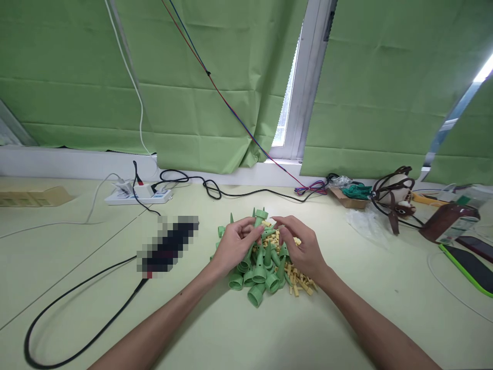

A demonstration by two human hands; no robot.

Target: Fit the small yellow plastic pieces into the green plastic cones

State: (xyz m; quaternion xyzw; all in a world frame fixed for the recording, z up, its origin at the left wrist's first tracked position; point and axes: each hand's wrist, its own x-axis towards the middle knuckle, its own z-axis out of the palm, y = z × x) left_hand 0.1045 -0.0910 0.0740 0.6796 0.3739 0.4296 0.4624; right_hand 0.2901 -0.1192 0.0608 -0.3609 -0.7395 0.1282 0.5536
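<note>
A heap of green plastic cone-shaped spikes (259,275) lies on the pale table in front of me, mixed with small yellow plastic pieces (300,281). My left hand (233,245) is closed round one green spike (257,225), holding it upright above the heap. My right hand (302,246) hovers over the heap with its fingers curled in a pinch beside that spike; what it pinches, if anything, is too small to make out.
A white power strip (136,194) with black cables sits at the back left. A blurred dark object (169,246) with a thick black cable lies left of the heap. At the right are a cardboard tray (348,198), a plush toy (396,192), a clear bag and a green-edged tablet (472,267). Green curtains hang behind.
</note>
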